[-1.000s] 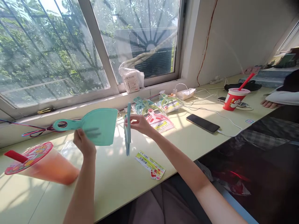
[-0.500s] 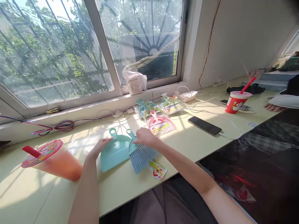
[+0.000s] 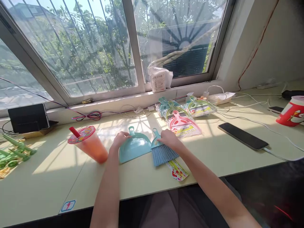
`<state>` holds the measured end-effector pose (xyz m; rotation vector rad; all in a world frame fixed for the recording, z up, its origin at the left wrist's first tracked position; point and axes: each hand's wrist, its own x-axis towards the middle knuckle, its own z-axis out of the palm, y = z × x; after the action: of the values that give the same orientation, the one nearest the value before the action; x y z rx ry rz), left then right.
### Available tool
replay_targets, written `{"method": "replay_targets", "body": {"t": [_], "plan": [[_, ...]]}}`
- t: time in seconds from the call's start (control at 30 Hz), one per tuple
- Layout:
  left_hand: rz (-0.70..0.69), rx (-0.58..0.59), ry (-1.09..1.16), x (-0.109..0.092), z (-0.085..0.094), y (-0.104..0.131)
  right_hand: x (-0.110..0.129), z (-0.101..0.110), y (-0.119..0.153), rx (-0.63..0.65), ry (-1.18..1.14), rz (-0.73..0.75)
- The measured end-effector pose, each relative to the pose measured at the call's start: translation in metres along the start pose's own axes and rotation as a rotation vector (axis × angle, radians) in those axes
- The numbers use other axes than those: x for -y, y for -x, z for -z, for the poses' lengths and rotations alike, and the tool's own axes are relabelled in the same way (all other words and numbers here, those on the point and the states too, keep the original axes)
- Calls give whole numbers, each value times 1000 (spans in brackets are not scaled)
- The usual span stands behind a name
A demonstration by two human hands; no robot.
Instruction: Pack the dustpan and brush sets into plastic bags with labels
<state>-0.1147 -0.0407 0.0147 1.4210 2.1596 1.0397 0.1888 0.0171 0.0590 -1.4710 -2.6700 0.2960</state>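
Observation:
A light teal dustpan [image 3: 135,148] lies on the table, its ring handle pointing toward the window. My left hand [image 3: 120,139] is closed on its upper left side, near the handle. Just right of the pan is a matching small hand brush [image 3: 163,155] with grey-blue bristles fanned toward me. My right hand [image 3: 170,139] has its fingers closed on the brush's right side, below the ring handle. The brush head meets the pan's right edge. Partly under the bristles sits a printed card [image 3: 178,170] in yellow, white and red.
Packaged sets, one pink [image 3: 183,123] and others green, lie beyond my right hand. A tall orange drink cup [image 3: 91,145] stands close to my left forearm. A phone [image 3: 242,136] on a white cable is at right, near a red cup [image 3: 291,111]. Wires run along the window sill.
My view has turned left, so everything sits further right and a dark tablet-like screen and green plant-like item appear. Both hands still hold the dustpan and brush.

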Motion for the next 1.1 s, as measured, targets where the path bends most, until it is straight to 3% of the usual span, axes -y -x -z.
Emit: {"method": "replay_targets", "body": {"t": [0.23,0.43,0.63,0.8,0.9,1.0,1.1], "plan": [[16,-110,-216,0,6,4,-7,-4,0,18,4,-15],[-31,-80,-216,2,1,3,-6,-10,-3,-22,38,-34],[-64,-74,-203,10,-2,-1,-5,-2,6,-30,108,-2],[-34,15,-97,5,0,-2,-4,-3,6,-24,124,13],[6,-20,-41,0,3,-1,-14,-2,0,-100,-36,50],[77,-89,66,-4,5,2,-29,6,-7,-120,-396,170],[76,-41,198,-14,0,6,-34,11,-14,-94,-744,323]]}}
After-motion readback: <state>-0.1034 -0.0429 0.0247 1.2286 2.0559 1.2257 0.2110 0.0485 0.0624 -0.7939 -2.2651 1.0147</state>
